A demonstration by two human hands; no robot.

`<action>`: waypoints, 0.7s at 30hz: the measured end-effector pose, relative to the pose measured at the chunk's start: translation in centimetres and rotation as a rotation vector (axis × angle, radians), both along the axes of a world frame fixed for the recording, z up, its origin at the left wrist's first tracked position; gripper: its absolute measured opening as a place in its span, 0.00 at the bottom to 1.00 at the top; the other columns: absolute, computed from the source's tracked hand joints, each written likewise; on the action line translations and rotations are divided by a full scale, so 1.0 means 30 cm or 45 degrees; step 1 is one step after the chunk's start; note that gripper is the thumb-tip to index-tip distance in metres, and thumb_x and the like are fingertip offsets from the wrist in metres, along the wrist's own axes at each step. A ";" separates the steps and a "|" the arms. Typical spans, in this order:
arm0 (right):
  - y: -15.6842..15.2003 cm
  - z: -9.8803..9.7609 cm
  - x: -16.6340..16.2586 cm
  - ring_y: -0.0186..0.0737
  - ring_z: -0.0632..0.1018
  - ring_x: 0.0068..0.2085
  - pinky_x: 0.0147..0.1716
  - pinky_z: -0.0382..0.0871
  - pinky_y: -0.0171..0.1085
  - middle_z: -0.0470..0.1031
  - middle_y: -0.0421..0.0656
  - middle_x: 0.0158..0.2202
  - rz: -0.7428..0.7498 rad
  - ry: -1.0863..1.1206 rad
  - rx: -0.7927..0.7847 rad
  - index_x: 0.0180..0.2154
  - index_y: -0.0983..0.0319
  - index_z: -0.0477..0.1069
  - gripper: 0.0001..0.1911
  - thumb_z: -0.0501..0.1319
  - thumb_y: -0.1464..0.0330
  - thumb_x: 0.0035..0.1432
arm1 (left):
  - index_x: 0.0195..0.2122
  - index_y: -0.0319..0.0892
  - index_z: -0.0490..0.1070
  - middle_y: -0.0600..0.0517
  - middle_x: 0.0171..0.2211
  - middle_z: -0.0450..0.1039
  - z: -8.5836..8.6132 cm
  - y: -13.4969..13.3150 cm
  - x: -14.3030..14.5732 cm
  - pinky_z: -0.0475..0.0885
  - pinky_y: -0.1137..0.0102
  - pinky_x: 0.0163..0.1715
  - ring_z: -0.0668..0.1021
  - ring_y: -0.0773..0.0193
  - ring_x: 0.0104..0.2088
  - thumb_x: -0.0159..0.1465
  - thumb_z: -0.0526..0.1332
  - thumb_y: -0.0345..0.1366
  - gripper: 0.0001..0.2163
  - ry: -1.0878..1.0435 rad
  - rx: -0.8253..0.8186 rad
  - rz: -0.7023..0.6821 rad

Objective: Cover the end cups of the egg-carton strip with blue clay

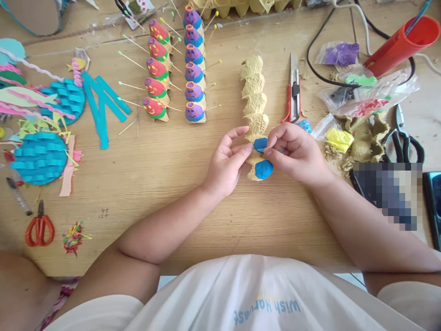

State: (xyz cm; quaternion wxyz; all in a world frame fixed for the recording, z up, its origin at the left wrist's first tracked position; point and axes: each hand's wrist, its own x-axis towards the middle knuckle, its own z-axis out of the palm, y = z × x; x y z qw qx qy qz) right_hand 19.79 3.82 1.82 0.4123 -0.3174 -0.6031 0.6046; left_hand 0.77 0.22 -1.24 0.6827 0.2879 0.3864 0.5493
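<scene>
A strip of egg carton cups (255, 104) runs away from me down the middle of the table. Blue clay (264, 169) covers one side of its nearest cup, and more blue shows on the cup behind. My left hand (227, 161) grips the strip's left side, thumb and fingers around it. At the second cup, my right hand (296, 151) pinches a bit of blue clay between thumb and forefinger against the carton. A small blue packet (304, 126) lies just beyond the right hand.
A box cutter (293, 89) lies right of the strip. Painted carton caterpillars (194, 66) with pin feelers stand at the back left. To the right are a red cup (401, 46), yellow clay (339, 139) and black scissors (403, 142). Red-handled scissors (40, 227) and blue paper weaving (39, 158) lie left.
</scene>
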 end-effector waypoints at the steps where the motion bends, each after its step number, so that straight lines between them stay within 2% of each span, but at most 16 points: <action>1: 0.000 0.000 -0.001 0.28 0.64 0.22 0.20 0.57 0.31 0.68 0.31 0.24 0.001 -0.003 0.001 0.38 0.56 0.71 0.19 0.81 0.62 0.64 | 0.57 0.51 0.77 0.63 0.26 0.76 0.000 0.000 0.002 0.71 0.75 0.29 0.76 0.71 0.25 0.65 0.82 0.43 0.22 -0.009 0.003 0.002; 11: 0.000 0.002 0.001 0.27 0.63 0.21 0.20 0.56 0.31 0.66 0.30 0.23 0.021 0.008 0.002 0.37 0.56 0.71 0.18 0.80 0.66 0.64 | 0.57 0.51 0.77 0.63 0.26 0.77 0.003 -0.001 0.004 0.76 0.74 0.32 0.80 0.70 0.26 0.66 0.81 0.41 0.22 -0.008 0.004 0.006; 21: -0.003 0.007 -0.003 0.27 0.64 0.23 0.21 0.58 0.30 0.66 0.29 0.23 0.011 -0.029 0.015 0.38 0.57 0.71 0.17 0.80 0.67 0.64 | 0.55 0.50 0.77 0.63 0.26 0.77 0.008 0.000 0.007 0.73 0.76 0.30 0.77 0.72 0.26 0.65 0.82 0.41 0.21 -0.024 0.015 -0.001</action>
